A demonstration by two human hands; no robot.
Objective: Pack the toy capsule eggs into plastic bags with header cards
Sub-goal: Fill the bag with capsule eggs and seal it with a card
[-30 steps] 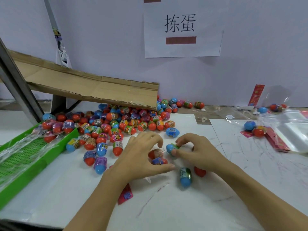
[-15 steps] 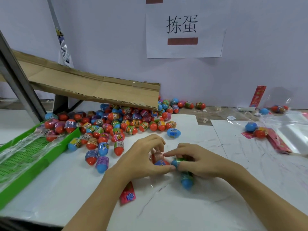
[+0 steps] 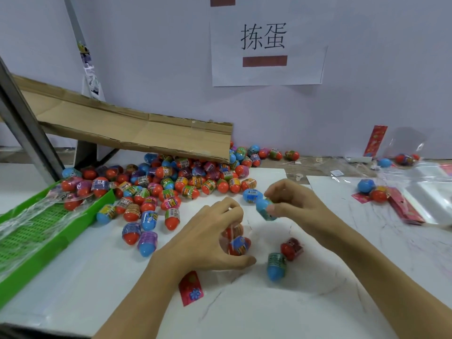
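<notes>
Now, step in hand: loading a clear plastic bag [image 3: 236,237] with capsule eggs; I judge the fill only partly done, since two eggs show inside and more lie loose nearby.
Left hand: the left hand [image 3: 208,238] curls its fingers round the bag's mouth, thumb stretched out low, holding the bag upright on the bench [image 3: 305,309].
Right hand: the right hand [image 3: 291,204] pinches a blue egg [image 3: 265,209] in its fingertips, raised just beyond and to the right of the bag's opening.
Bag contents: an orange egg sits above a blue-banded orange one, both under the left hand's fingers.
Header card: a red header card [image 3: 190,288] lies flat by the left wrist; whether it is joined to the bag I cannot tell.
Next eggs: a red egg [image 3: 292,248] and a blue-tipped egg [image 3: 276,266] lie just below the right hand, touching or nearly so.
Supply: the egg pile [image 3: 171,184] spreads beyond the left hand, under a cardboard chute [image 3: 146,133].
Doing it well: keep the mouth spread wide with the left fingers, bring the blue egg narrow end first over the opening, and release only once it is inside the film.
Risk: round eggs probably roll; a slack mouth may let one slip off onto the bench.
</notes>
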